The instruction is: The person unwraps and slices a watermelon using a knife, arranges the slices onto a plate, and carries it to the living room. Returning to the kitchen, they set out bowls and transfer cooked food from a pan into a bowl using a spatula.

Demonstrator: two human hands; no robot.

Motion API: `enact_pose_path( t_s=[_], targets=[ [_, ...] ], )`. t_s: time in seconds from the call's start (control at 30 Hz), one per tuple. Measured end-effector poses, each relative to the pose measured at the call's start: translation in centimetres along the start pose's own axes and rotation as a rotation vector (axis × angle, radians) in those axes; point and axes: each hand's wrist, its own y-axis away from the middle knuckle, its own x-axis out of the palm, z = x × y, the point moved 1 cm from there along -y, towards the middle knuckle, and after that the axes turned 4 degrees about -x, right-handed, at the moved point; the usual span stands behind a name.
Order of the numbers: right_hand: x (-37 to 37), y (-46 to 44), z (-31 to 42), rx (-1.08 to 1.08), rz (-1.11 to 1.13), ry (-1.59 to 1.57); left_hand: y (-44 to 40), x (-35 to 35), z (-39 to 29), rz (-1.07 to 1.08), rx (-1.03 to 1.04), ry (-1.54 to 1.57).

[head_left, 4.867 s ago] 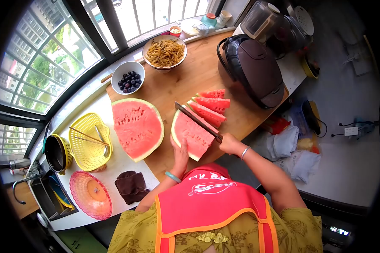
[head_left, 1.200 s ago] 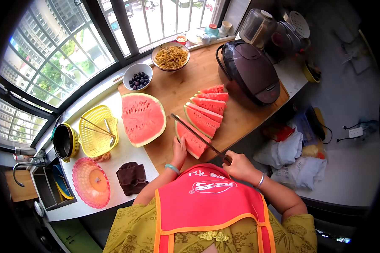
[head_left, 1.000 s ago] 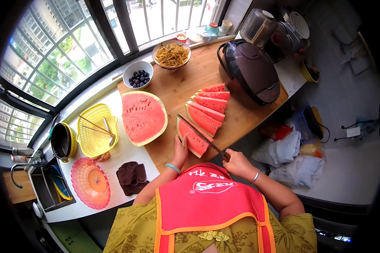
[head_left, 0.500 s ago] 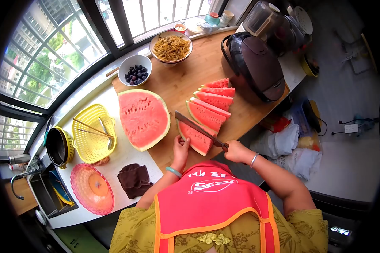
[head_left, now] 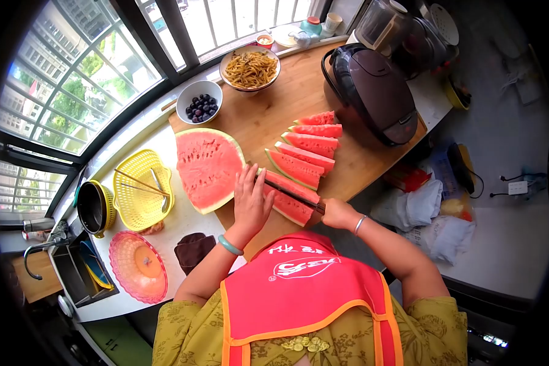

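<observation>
1. The right hand (head_left: pixel 338 215) is closed around the handle of a knife (head_left: pixel 293 196), at its near right end.
2. The left hand (head_left: pixel 250 198) lies over the far left part of the blade, its fingers straight and not closed around anything. How strongly it presses, I cannot tell.
3. The blade runs along a watermelon piece (head_left: pixel 294 211), with red flesh visible on both sides of it. This piece is on the near part of the wooden board (head_left: pixel 290 79).
4. Just beyond it, cut slices (head_left: pixel 311 144) form a loose row, going toward the far side.
5. To the left is a large watermelon chunk (head_left: pixel 207 171), its cut face upward, near the left hand.
6. At the far left of the board there is a white bowl (head_left: pixel 183 105) with dark berries (head_left: pixel 201 108); right beside it, a second bowl (head_left: pixel 276 70) holds brown food strips (head_left: pixel 249 68).
7. A dark rice cooker (head_left: pixel 381 91) occupies the far right.
8. On the left counter are a yellow basket (head_left: pixel 125 198), a pink bowl (head_left: pixel 121 274) and a dark cloth (head_left: pixel 193 249).
</observation>
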Motion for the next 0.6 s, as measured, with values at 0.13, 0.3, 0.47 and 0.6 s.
enact_pose_path(
  t_s=[0.13,0.3,0.47,0.6],
  targets=[
    [0.1,0.0,-0.1,-0.020,0.031,0.031,-0.9,3.1,1.5,0.194,0.132,-0.269],
    [1.3,-0.1,-0.7,-0.016,0.017,-0.005,0.4,3.6,1.6,0.220,0.138,-0.299],
    [0.2,-1.5,-2.3,-0.050,0.033,-0.021,-1.8,4.4,1.0,0.232,0.168,-0.333],
    [0.2,-1.6,-2.6,-0.094,0.066,-0.063,-0.4,2.6,0.8,0.172,0.165,-0.229]
  ],
)
